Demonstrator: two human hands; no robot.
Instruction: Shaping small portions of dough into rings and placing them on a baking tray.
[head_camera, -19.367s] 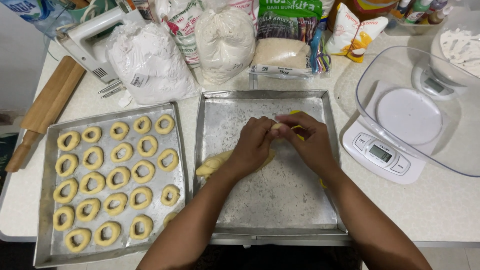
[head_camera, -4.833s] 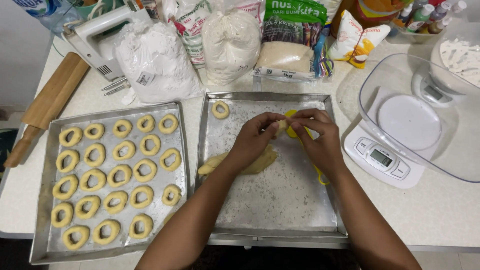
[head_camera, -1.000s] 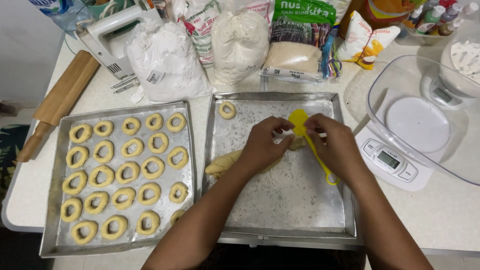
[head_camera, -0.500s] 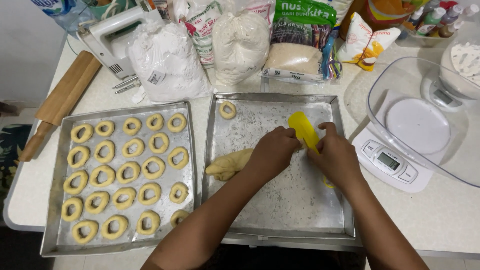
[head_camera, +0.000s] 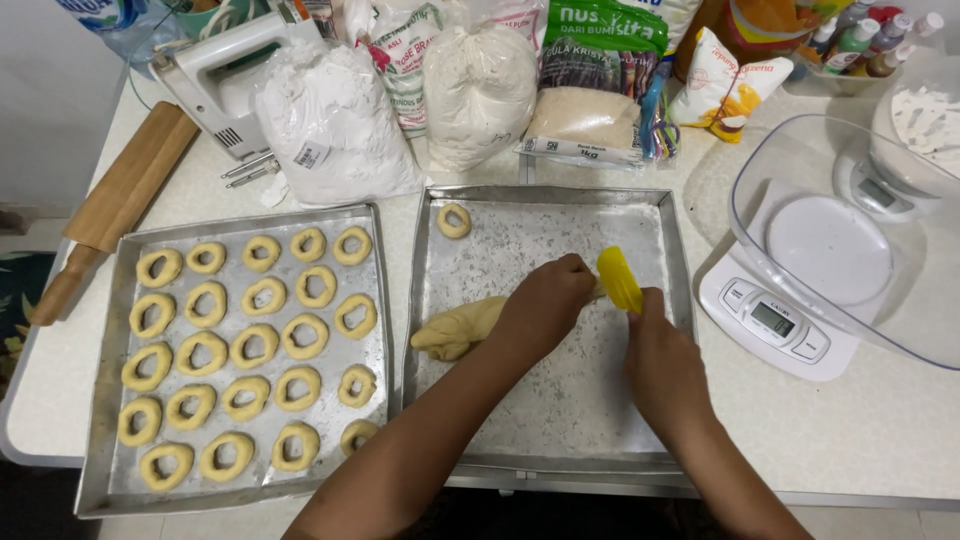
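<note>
My left hand (head_camera: 545, 300) rests on the right end of a pale dough log (head_camera: 455, 328) lying in the right metal tray (head_camera: 560, 430). My right hand (head_camera: 662, 355) grips a yellow scraper (head_camera: 619, 279), its blade upright against the dough's end beside my left fingers. One dough ring (head_camera: 454, 220) sits alone in that tray's far left corner. The left metal tray (head_camera: 100, 480) holds several rows of dough rings (head_camera: 262, 345).
A white scale (head_camera: 765, 320) with a clear bowl (head_camera: 850, 240) stands at the right. Bags of flour (head_camera: 330, 125) and sugar (head_camera: 585, 110) line the back. A hand mixer (head_camera: 215, 80) and wooden rolling pin (head_camera: 115, 205) lie at the left.
The yellow scraper has swung from lying flat to standing on the dough's end. My left hand has settled onto the dough. A ring was placed in the right tray earlier.
</note>
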